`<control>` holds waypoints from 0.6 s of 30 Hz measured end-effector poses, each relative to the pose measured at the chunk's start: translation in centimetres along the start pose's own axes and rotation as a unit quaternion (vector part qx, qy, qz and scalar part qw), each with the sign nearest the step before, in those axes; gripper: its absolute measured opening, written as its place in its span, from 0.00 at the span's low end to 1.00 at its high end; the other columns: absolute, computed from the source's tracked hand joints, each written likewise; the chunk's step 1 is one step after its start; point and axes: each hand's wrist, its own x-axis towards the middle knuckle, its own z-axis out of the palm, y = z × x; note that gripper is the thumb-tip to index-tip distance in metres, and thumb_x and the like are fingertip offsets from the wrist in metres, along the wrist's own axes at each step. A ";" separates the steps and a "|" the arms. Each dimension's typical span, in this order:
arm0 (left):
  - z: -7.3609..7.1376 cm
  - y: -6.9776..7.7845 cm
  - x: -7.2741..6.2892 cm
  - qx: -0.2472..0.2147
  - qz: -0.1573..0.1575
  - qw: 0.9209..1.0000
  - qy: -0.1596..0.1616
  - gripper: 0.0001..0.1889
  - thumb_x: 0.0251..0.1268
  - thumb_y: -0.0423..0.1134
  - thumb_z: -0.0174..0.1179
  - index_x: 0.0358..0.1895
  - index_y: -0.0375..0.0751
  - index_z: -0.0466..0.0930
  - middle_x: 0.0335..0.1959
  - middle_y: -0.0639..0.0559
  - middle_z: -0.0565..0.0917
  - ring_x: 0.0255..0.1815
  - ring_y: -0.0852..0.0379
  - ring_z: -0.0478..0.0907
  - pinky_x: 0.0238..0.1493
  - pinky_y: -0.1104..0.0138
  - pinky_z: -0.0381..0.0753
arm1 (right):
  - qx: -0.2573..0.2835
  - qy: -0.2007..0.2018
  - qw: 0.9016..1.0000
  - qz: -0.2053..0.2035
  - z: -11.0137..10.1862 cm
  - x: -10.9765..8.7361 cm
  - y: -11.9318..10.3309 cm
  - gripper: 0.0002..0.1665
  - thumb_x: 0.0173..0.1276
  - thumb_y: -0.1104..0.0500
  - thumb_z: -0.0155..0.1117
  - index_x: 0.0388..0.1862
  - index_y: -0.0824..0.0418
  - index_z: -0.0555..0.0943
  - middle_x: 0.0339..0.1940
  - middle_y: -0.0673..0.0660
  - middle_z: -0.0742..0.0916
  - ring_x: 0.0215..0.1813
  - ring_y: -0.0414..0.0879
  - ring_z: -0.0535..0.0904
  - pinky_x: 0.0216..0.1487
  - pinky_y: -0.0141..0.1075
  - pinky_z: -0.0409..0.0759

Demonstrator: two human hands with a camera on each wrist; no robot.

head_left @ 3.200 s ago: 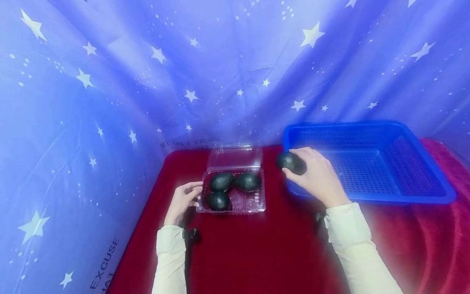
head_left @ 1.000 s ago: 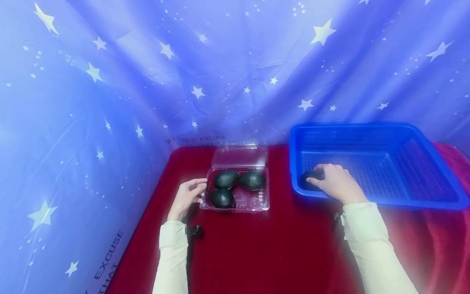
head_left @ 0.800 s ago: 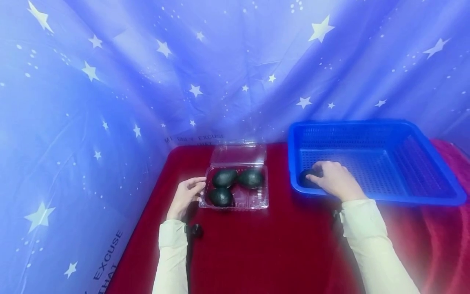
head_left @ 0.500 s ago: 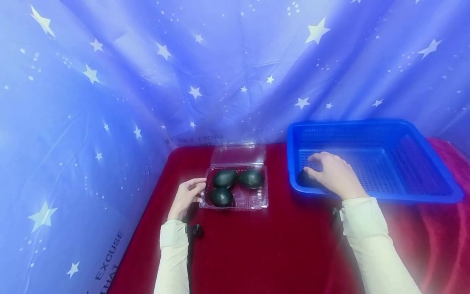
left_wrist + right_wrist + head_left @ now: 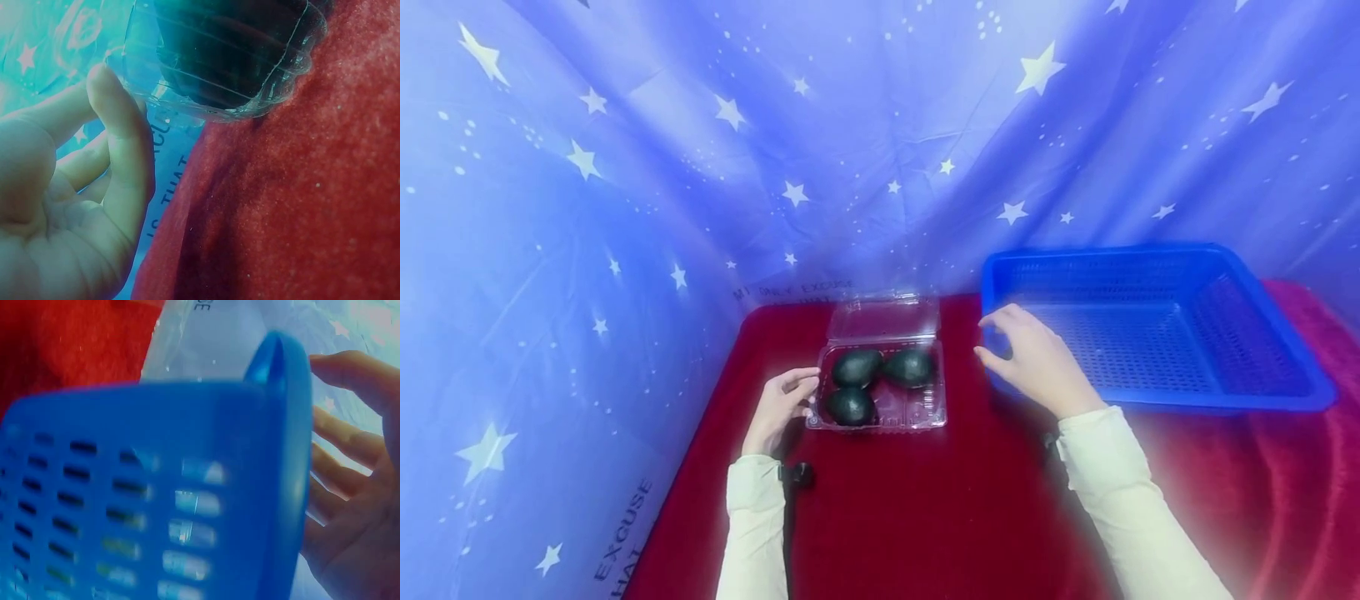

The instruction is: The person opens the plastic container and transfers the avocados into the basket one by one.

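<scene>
In the head view my left hand pinches the left edge of a clear plastic clamshell container. The left wrist view has the thumb right at the container's corner. Its lid stands raised at the back. Three dark green avocados sit inside: one at back left, one at back right, one at front left. My right hand holds nothing, thumb and fingers spread, over the left rim of a blue plastic basket. The avocado put in the basket is hidden now.
A red cloth covers the table. A pale blue star-patterned curtain hangs behind and along the left side. The basket's perforated wall fills much of the right wrist view.
My right hand carried an avocado into the basket's front left corner and let go of it there. Since then it has lifted out and moved left, empty. The left hand has stayed at the container.
</scene>
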 end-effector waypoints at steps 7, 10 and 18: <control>0.0 0.0 0.0 -0.007 -0.002 1.000 0.000 0.20 0.68 0.37 0.64 0.59 0.32 0.78 0.34 0.52 0.83 0.28 0.60 0.76 0.24 0.73 0.81 | -0.015 0.005 0.998 -0.057 2.0 1.0 -1.2 0.25 0.62 0.56 0.72 0.56 0.65 0.79 0.57 0.63 0.78 0.61 0.59 0.74 0.59 0.54 0.79; 0.0 0.0 0.1 -0.004 -0.002 1.000 -0.001 0.20 0.68 0.37 0.64 0.60 0.32 0.78 0.35 0.52 0.83 0.29 0.60 0.77 0.24 0.73 0.81 | -0.025 0.010 0.997 -0.079 2.9 1.3 -1.8 0.26 0.61 0.57 0.73 0.55 0.65 0.79 0.56 0.63 0.78 0.59 0.58 0.74 0.57 0.52 0.81; 0.0 0.1 0.0 0.000 -0.001 1.000 -0.002 0.19 0.68 0.36 0.63 0.59 0.32 0.78 0.33 0.52 0.83 0.28 0.61 0.76 0.24 0.72 0.82 | -0.037 -0.013 0.994 -0.103 5.4 1.5 -3.1 0.33 0.59 0.56 0.76 0.60 0.67 0.76 0.57 0.64 0.79 0.60 0.58 0.75 0.61 0.49 0.80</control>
